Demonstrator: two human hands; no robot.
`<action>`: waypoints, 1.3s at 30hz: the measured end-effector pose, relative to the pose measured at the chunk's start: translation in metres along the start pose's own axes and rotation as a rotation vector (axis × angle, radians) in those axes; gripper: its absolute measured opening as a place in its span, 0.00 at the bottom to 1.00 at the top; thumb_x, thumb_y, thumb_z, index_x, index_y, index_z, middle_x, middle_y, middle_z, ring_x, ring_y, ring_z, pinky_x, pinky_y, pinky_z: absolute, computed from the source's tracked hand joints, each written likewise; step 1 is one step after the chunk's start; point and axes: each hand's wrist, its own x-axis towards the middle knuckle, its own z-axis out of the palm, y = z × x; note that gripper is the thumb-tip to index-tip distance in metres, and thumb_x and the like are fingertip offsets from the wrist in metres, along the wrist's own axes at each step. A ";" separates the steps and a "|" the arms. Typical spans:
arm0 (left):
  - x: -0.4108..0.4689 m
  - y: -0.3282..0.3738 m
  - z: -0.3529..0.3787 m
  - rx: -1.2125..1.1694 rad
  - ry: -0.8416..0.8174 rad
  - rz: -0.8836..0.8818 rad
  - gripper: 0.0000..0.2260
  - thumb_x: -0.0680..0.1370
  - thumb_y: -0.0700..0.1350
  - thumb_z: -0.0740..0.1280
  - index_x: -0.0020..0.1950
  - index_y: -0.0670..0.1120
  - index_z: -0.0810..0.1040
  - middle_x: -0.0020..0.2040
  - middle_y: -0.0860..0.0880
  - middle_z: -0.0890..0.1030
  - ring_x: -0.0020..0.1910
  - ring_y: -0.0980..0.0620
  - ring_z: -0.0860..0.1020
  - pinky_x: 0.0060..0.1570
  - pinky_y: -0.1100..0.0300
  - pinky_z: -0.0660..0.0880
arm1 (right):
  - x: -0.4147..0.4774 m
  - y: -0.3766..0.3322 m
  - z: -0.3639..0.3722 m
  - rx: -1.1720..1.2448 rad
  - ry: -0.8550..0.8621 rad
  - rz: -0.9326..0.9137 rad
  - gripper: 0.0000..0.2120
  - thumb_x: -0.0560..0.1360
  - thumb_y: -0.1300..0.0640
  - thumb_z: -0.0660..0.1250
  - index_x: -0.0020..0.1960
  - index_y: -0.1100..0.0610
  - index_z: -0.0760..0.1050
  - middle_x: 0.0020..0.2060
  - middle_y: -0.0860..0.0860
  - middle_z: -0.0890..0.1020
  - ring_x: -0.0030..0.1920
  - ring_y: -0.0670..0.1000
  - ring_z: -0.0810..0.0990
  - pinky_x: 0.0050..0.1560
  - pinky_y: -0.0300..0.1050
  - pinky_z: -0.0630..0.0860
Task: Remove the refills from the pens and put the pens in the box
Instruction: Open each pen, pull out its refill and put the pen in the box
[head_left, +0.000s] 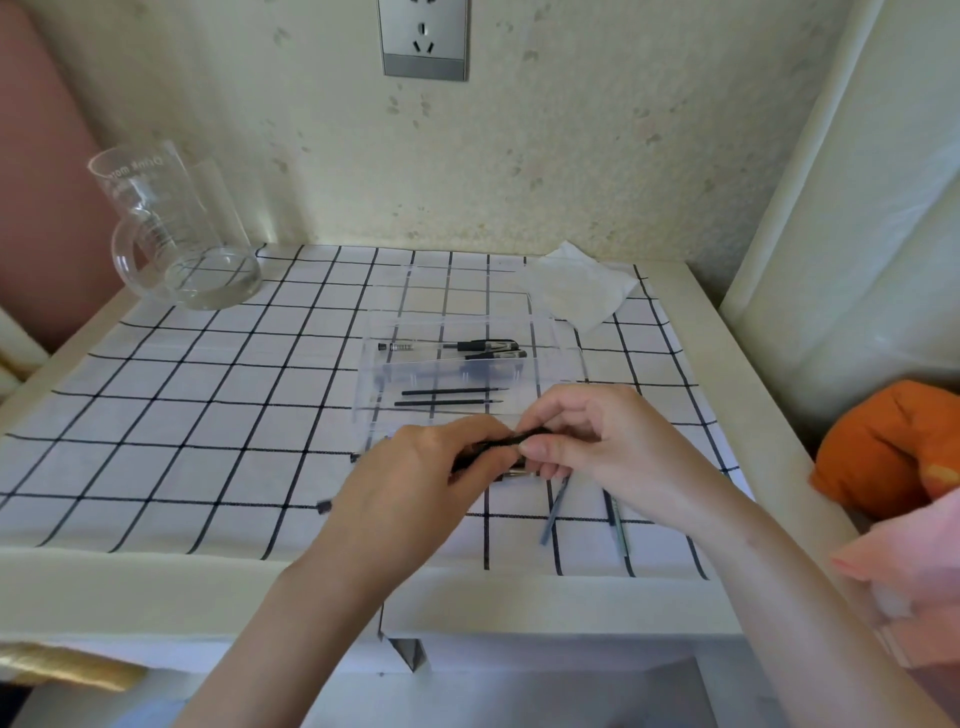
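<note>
Just below the middle of the frame both hands meet over the checked cloth (208, 405), working on one dark pen (498, 446) held between them: the left hand (415, 483) is curled closed around the pen's lower-left end, and the right hand (587, 436) is pinched shut on its upper-right end with thumb and forefinger, the other fingers folded under. Judging by this two-handed grip, the step in hand is twisting or pulling the pen apart to get at its refill; whether the barrel has come loose yet is hidden by the fingers. Just above the hands lies the clear box (540, 332), and in it two pens (467, 347) lie side by side toward its far side. Two thin black refills (452, 396) lie parallel between those pens and the hands; whether they rest inside the box or on its open lid I cannot tell. Lower right of the hands, two more slim blue-grey sticks (553, 512) lie on the cloth, probably refills or pen parts. A glass jug (176, 228) stands at upper left and a folded tissue (582, 288) at upper right, both well clear. The next move calls for separating the halves, drawing the refill straight out, laying it aside, then setting the pen into the box beside the others
</note>
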 end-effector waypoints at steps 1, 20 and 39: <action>-0.001 0.000 -0.003 0.002 -0.006 0.002 0.09 0.76 0.58 0.60 0.53 0.64 0.76 0.33 0.56 0.79 0.31 0.57 0.73 0.30 0.65 0.70 | -0.001 -0.001 -0.002 0.024 0.005 -0.001 0.04 0.73 0.64 0.70 0.44 0.57 0.80 0.32 0.51 0.83 0.33 0.47 0.80 0.37 0.36 0.77; 0.007 -0.002 -0.020 -0.802 -0.041 -0.238 0.04 0.76 0.40 0.65 0.49 0.42 0.74 0.41 0.50 0.85 0.34 0.58 0.78 0.34 0.68 0.74 | 0.003 0.002 0.020 -0.280 0.101 0.050 0.08 0.69 0.50 0.73 0.48 0.48 0.81 0.38 0.42 0.78 0.39 0.41 0.75 0.38 0.33 0.66; 0.016 -0.007 -0.024 -0.682 -0.073 -0.165 0.07 0.74 0.40 0.68 0.46 0.52 0.81 0.35 0.53 0.80 0.33 0.59 0.79 0.32 0.69 0.74 | 0.006 -0.010 0.015 0.388 0.245 -0.016 0.01 0.70 0.62 0.71 0.42 0.59 0.82 0.29 0.48 0.81 0.26 0.42 0.72 0.32 0.33 0.71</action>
